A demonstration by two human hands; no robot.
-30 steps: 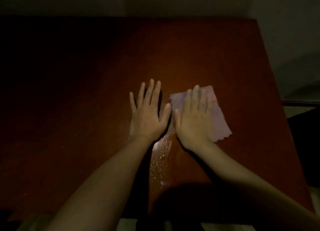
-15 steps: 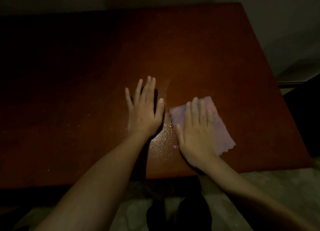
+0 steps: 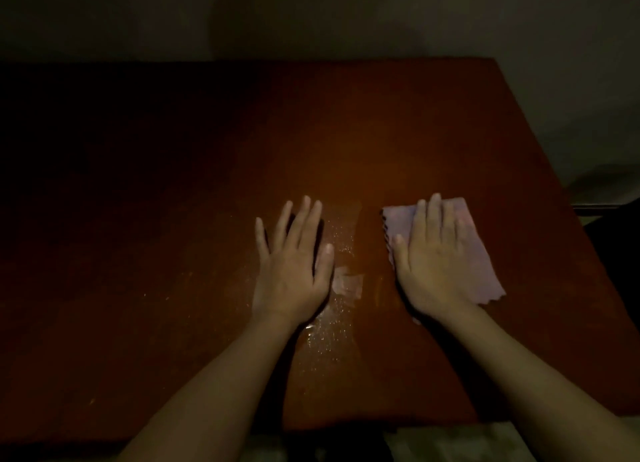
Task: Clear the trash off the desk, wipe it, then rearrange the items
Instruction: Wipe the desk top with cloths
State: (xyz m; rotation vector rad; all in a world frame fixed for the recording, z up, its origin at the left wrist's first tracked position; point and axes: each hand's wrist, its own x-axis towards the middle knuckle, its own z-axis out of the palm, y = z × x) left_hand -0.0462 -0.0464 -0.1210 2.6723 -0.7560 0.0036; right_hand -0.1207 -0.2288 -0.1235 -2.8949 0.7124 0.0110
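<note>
A reddish-brown desk (image 3: 398,122) fills the dim view. My right hand (image 3: 433,257) lies flat, fingers together, pressing a pale pink cloth (image 3: 478,264) onto the desk right of centre. My left hand (image 3: 294,264) rests palm down on the bare wood a short way to the left, fingers spread, holding nothing. Between the two hands runs a wet, glistening streak of droplets (image 3: 332,330) with a small bright patch of reflection.
The desk's left half is in deep shadow. A plain wall (image 3: 311,18) stands behind the desk. The right edge of the desk drops to a dark gap and floor (image 3: 602,191). Pale floor (image 3: 450,444) shows under the near edge.
My right hand has slid the cloth to the right, opening a gap from my left hand and uncovering the wet streak. The left hand has stayed flat on the desk.
</note>
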